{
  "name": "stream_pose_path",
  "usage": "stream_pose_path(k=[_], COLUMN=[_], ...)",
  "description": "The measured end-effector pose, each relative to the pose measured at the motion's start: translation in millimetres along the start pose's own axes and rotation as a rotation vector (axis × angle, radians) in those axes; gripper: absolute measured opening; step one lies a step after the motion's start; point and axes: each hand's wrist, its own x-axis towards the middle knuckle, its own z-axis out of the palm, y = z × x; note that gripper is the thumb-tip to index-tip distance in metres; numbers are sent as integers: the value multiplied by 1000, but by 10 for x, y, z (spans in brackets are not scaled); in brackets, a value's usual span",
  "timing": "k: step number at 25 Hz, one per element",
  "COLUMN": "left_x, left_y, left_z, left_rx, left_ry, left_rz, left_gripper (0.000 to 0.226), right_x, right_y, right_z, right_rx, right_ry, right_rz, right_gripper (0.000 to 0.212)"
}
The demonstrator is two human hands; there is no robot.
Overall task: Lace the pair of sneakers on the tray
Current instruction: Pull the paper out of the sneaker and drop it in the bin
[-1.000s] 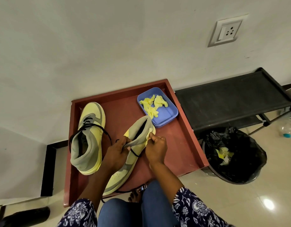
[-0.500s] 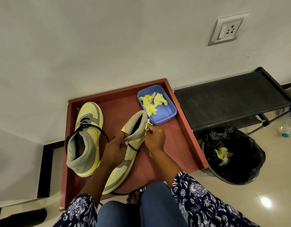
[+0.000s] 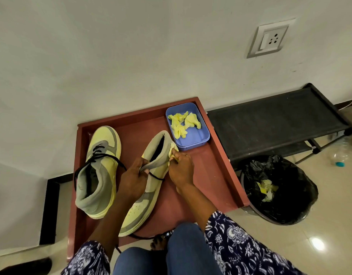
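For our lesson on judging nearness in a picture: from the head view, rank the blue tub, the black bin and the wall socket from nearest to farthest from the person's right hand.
From the right hand:
1. Blue tub, just beyond the hand, at the tray's far right corner.
2. Black bin, on the floor, right of the tray.
3. Wall socket, high on the wall, far right.

blue tub [image 3: 199, 140]: yellow scraps | black rack [image 3: 274, 124] | lined bin [image 3: 280, 195] | wall socket [image 3: 270, 39]

Left hand [image 3: 134, 180] pinches a grey collar edge — right hand [image 3: 180, 168], just beside it, fingers curled on crumpled yellow paper.
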Motion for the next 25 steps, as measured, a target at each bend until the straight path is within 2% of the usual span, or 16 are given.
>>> stream_pose_path(k=[3,6,10,14,19,23,25], left_x=[-124,-235,-335,-353,-357,-353,-353], left_y=[-46,-75,-76,-110,-124,-190,-213], left_z=[-78,-158,-102,8,63,75,81], left_rx=[-80,-122,-27,48,112,87,71], left_ry=[-21,-127,-233,-253,-199,-208,-214], left_rz=[-34,-31,50,86,166,208,211], left_gripper=[17,30,33,52,26,31,22], right_x=[-188,-342,-362,-316,-541,-305,-139], right_y=[-30,82,336,385,382,425,389], right_z=[-75,-159,-274,-393,-173,-174,-230], right_rx=[83,188,171,169,205,167,124], right_ry=[24,101,219,192,268,326,305], right_rz=[15,65,184,222,212,224,272], right_gripper=[37,35,33,25,17,18,24])
